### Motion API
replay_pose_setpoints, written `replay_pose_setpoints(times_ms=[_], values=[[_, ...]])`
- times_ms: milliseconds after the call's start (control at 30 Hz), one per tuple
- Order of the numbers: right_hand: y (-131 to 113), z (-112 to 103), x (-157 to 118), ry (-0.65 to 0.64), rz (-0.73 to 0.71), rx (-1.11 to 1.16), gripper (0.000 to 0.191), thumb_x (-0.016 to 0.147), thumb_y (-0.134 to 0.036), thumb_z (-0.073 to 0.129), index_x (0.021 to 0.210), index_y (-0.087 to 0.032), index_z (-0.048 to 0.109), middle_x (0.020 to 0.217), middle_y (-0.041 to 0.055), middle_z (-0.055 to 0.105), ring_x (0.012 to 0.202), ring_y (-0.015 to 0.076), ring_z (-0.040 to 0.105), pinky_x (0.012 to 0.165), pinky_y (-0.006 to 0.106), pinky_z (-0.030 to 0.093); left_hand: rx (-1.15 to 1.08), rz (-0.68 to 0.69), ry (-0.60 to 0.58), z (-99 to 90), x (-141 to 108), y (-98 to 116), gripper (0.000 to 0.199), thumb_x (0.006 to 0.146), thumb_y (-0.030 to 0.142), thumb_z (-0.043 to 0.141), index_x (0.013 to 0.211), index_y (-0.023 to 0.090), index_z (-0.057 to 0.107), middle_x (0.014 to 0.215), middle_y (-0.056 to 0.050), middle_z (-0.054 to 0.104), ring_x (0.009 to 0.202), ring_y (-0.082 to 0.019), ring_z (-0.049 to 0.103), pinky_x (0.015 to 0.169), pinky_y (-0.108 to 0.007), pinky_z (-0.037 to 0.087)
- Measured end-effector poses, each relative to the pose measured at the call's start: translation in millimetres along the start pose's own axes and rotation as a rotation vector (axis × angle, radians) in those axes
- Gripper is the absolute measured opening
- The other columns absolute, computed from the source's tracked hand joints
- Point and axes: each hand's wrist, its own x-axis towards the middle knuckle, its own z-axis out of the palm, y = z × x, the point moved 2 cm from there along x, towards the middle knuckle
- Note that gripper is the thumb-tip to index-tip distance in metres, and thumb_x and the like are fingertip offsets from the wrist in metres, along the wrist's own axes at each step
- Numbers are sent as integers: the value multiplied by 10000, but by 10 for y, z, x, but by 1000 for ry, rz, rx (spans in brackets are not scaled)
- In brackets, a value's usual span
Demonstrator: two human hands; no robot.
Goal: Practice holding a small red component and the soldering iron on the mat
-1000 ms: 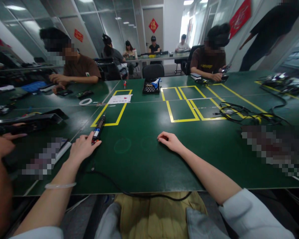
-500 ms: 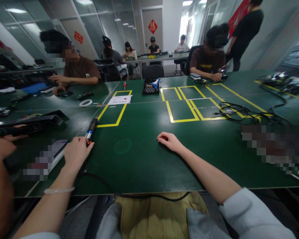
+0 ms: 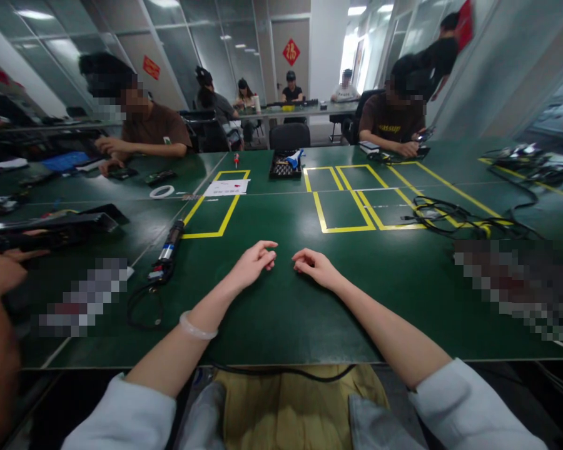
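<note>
My left hand (image 3: 254, 265) rests over the green table (image 3: 263, 325) near its middle. Its index finger is stretched out, the other fingers are bent, and it holds nothing. Facing it across a small gap, my right hand (image 3: 316, 265) lies on the table with loosely curved fingers and a gap at the thumb, also with nothing in it. To the left of both hands lies a dark cylindrical tool (image 3: 169, 247) with a silver and blue band, a red part at its near end and a looped black cord (image 3: 143, 312).
Yellow tape rectangles (image 3: 321, 212) mark the table; a paper sheet (image 3: 226, 187) lies across the left one. Beyond are a black tray (image 3: 278, 167) and a tape roll (image 3: 162, 192). Tangled black cables (image 3: 443, 212) lie right. A co-worker's arm (image 3: 0, 312) reaches in at left.
My left hand has let go of the dark cylindrical tool and moved right, close to my right hand. The tool stays on the table at left. My right hand has barely moved.
</note>
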Motion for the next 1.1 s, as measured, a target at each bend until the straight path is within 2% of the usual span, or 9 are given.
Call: replay_pose_setpoints(times_ms=[100,200,333,533,600,700,800,967,1100], values=[[-9,0,-3,-38,-8,69,308,834,-353,607,1069,-157,577,814,24,664,666,120,597,661,253,479,-143,2,-144,328,102,19,566,839,430,528,1315,134,451,625,37,537,605,-113,517,628,-255,414],[-42,14,-14,-97,-32,108,301,840,-399,615,1005,-149,581,816,38,685,676,122,600,660,249,471,-203,-13,-208,455,112,-31,625,842,440,542,1370,133,409,595,49,521,567,-95,480,596,-236,371],[-94,29,-34,-120,-43,143,309,831,-428,635,938,-145,570,787,38,685,674,121,596,665,250,467,-245,-39,-206,470,92,-98,635,853,466,523,1378,128,407,599,42,534,536,-90,470,570,-235,361],[-93,24,-37,-67,5,128,346,793,-459,664,928,-158,561,751,11,636,641,111,568,634,243,460,-322,-33,-171,453,111,-196,608,855,448,525,1354,119,414,661,4,610,569,-111,560,614,-260,427],[-84,20,-32,-41,5,133,352,786,-456,668,944,-161,557,748,4,622,630,107,556,625,240,455,-370,-42,-160,453,120,-227,556,848,461,532,1280,117,469,678,-8,620,579,-117,576,623,-268,442],[-70,17,-26,-8,-5,137,341,787,-443,663,951,-166,549,757,0,607,634,105,547,623,235,450,-409,-77,-132,460,123,-248,413,837,481,546,1042,123,566,719,-28,629,604,-116,587,642,-271,453],[-50,18,-23,4,-15,92,305,800,-420,650,940,-169,547,765,0,597,646,104,543,622,230,441,-377,-81,-123,474,119,-239,345,800,462,608,900,135,567,757,-32,635,635,-111,585,668,-272,456],[-30,16,-15,12,-39,77,294,809,-373,642,990,-171,528,788,-2,597,658,104,541,633,231,437,-355,-38,-131,476,100,-208,332,747,411,679,914,148,564,809,-22,618,719,-116,587,721,-279,464],[-42,-2,-13,30,-18,26,240,826,-381,612,913,-165,554,759,-5,582,641,105,524,615,232,428,-325,-12,-125,458,81,-170,306,739,368,686,924,159,560,801,-1,579,713,-106,571,711,-266,451]])
